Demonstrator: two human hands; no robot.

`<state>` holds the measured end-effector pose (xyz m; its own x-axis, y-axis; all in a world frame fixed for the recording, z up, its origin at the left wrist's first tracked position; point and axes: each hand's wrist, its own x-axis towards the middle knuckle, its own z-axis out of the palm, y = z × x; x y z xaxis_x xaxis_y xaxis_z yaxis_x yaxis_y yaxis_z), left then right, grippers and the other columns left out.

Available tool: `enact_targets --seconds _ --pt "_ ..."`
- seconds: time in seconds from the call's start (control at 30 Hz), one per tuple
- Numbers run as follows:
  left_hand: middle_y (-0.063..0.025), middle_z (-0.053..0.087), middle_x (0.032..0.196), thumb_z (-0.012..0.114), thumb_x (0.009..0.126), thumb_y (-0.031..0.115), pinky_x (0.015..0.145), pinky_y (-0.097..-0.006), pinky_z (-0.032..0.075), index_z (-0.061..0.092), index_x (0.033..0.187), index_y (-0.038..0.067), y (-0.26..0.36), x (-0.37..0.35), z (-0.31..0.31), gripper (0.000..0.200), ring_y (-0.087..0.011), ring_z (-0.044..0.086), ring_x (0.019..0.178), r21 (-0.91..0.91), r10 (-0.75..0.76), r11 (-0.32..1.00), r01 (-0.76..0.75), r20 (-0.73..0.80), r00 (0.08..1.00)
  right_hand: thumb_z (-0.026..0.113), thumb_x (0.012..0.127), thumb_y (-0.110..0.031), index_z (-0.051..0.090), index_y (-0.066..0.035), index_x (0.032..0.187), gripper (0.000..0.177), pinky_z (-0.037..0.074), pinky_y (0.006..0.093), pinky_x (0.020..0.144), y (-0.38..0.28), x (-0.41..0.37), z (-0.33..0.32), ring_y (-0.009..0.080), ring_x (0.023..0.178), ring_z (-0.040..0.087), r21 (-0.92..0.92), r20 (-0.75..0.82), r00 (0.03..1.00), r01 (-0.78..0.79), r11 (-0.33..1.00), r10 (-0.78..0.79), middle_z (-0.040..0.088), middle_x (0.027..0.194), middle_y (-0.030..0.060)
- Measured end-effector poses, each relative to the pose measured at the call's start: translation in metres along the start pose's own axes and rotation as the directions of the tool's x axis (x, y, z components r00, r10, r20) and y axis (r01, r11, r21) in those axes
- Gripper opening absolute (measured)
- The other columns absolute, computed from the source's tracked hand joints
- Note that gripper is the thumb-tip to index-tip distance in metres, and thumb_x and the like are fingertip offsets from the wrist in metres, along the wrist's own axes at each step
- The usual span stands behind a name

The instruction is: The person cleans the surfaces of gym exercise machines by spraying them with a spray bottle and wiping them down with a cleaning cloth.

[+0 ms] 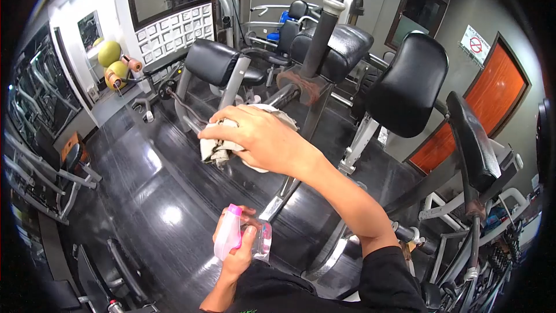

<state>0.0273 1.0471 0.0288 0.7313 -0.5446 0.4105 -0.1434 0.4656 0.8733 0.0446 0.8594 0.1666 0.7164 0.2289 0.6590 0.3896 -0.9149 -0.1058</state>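
Gym floor below, right hand (263, 139) reaches forward gripping a cloth (223, 148), left hand (240, 255) clutches a spray bottle (229, 237) upright

Orange door (499, 95) at right; prohibition sign (475, 44) just left of it; yellow balls (109, 53) well apart, far left.

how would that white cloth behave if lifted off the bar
The cloth is probably floppy: it bunches and droops under the right hand. It looks thin, so likely light. Pressed on the machine bar, it might slide rather than roll.
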Motion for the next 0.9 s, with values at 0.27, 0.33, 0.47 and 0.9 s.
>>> enact_targets --seconds 0.27,0.33,0.47,0.9 --pt "-0.0151 0.054 0.098 0.061 0.083 0.005 0.069 -0.0324 0.051 0.054 0.096 -0.004 -0.001 0.017 0.004 0.018 -0.0199 0.061 0.077 -0.099 -0.044 0.994 0.042 -0.014 0.999 0.051 0.067 0.009 0.059 -0.010 0.110 0.048 0.049 0.0382 0.082 0.001 0.008 -0.003 0.0296 0.095 0.059 0.241 -0.019 0.992 -0.113 0.964 0.122 0.060 0.102 0.0089" --pt "-0.0153 0.054 0.098 0.061 0.083 0.005 0.070 -0.0324 0.051 0.054 0.096 -0.004 -0.005 0.018 0.003 0.018 -0.0202 0.060 0.077 -0.120 -0.043 0.992 0.042 -0.014 0.999 0.047 0.067 0.009 0.058 -0.008 0.109 0.047 0.049 0.0371 0.083 0.006 0.011 -0.005 0.0336 0.093 0.060 0.351 -0.222 0.955 -0.112 0.930 0.199 0.060 0.098 0.0140" --pt "-0.0157 0.054 0.098 0.059 0.083 0.004 0.072 -0.0333 0.051 0.053 0.098 -0.004 -0.010 0.018 -0.001 0.017 -0.0201 0.060 0.079 -0.044 -0.010 0.999 0.011 0.016 1.000 0.049 0.065 0.011 0.057 -0.008 0.112 0.051 0.048 0.0351 0.085 0.013 0.000 0.001 0.0323 0.098 0.060 0.359 -0.223 0.970 -0.009 0.933 0.095 0.060 0.104 0.0141" --pt "-0.0159 0.053 0.100 0.055 0.087 0.004 0.074 -0.0335 0.050 0.047 0.104 0.000 -0.026 0.026 0.022 0.020 -0.0183 0.059 0.079 -0.020 -0.077 0.997 0.081 0.128 0.989 0.048 0.091 -0.011 0.032 0.000 0.137 0.050 0.038 0.0294 0.099 0.050 -0.138 0.045 0.0170 0.113 0.050 0.983 -0.181 0.155 0.050 0.176 0.971 0.050 0.124 0.0096"
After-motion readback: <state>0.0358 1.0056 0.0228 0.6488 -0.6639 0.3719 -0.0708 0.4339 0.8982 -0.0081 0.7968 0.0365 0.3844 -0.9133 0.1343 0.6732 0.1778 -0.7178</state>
